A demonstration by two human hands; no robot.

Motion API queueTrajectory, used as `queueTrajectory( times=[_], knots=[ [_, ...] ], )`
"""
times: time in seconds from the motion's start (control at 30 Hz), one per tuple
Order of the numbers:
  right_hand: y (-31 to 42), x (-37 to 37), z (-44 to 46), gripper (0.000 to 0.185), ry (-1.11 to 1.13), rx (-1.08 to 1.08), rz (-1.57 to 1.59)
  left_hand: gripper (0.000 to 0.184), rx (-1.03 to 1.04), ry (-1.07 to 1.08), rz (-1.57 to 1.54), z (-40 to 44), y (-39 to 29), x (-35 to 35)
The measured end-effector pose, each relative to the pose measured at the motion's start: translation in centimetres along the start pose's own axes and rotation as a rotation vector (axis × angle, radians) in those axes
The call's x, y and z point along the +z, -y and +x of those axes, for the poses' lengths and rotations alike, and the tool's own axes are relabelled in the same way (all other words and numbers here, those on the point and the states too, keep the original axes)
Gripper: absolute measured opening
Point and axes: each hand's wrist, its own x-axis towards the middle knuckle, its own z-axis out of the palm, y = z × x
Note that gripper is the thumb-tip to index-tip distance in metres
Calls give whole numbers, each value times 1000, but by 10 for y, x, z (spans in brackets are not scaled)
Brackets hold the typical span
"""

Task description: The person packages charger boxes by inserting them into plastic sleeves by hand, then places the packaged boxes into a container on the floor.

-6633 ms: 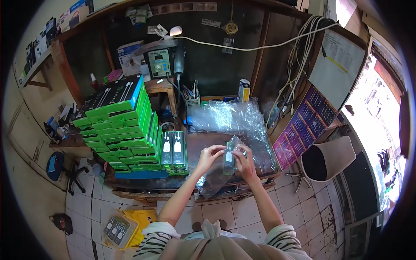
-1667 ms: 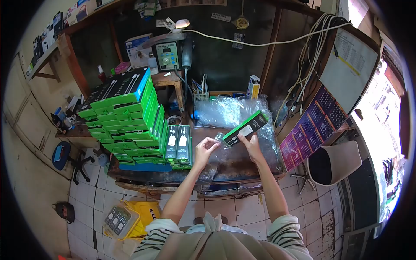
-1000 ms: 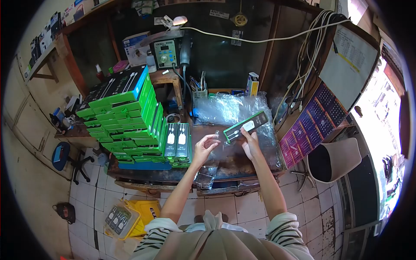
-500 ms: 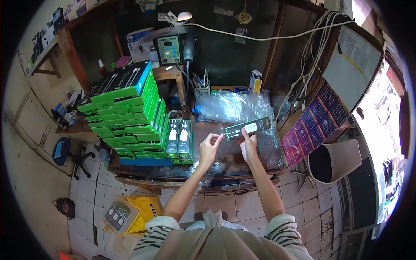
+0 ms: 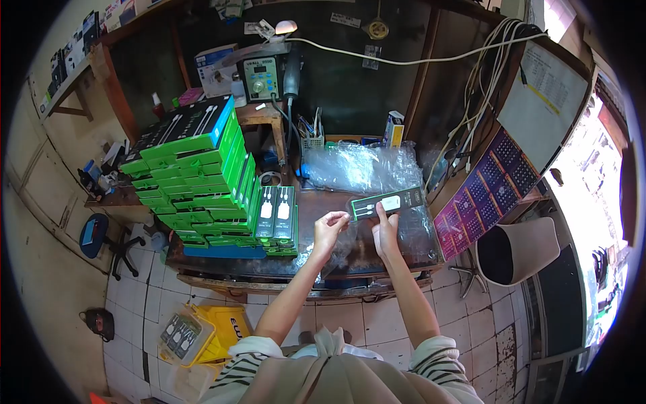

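In the head view my right hand (image 5: 385,236) grips a slim black charger box (image 5: 406,200), thumb across its front. A white charger and cables are printed on that face, and its edges are green. My left hand (image 5: 328,232) is closed in a pinch at the box's left end. Whatever lies between those fingertips is too small to make out. To the left, two similar boxes lie side by side on a small pile (image 5: 276,210). Beside them rises a tall stack of green and black boxes (image 5: 195,172).
Clear plastic wrapping (image 5: 363,167) lies across the back of the wooden desk (image 5: 316,202). A soldering or hot-air station (image 5: 261,77) stands behind. A yellow crate (image 5: 225,330) holding packages is on the floor at left. A white chair (image 5: 521,249) stands at right.
The charger box has turned slightly and lies more level, its right end lower. My left hand stays pinched at the left end, shifted a little to the right.
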Motion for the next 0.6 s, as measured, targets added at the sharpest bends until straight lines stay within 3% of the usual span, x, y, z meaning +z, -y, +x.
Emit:
queueTrajectory(
  times=[0.17, 0.23, 0.3, 0.33, 0.5, 0.6],
  knots=[
    [-7, -1, 4, 45, -69, -240, -207, 12, 156, -39, 3, -8, 5, -1],
    [3, 7, -4, 51, -82, -340, -588, 10, 234, -23, 0, -8, 10, 1],
    [2, 8, -7, 50, -53, -381, -655, 9, 249, -31, 8, -9, 10, 3],
    [2, 9, -8, 50, -24, -422, -722, 9, 330, -49, 159, -11, 9, 4],
    [15, 20, -18, 53, 42, -323, -685, 10, 642, -165, 739, -26, -9, 6],
    [15, 15, -14, 54, 85, -292, -591, 10, 655, -119, 716, -18, -11, -2]
  ],
)
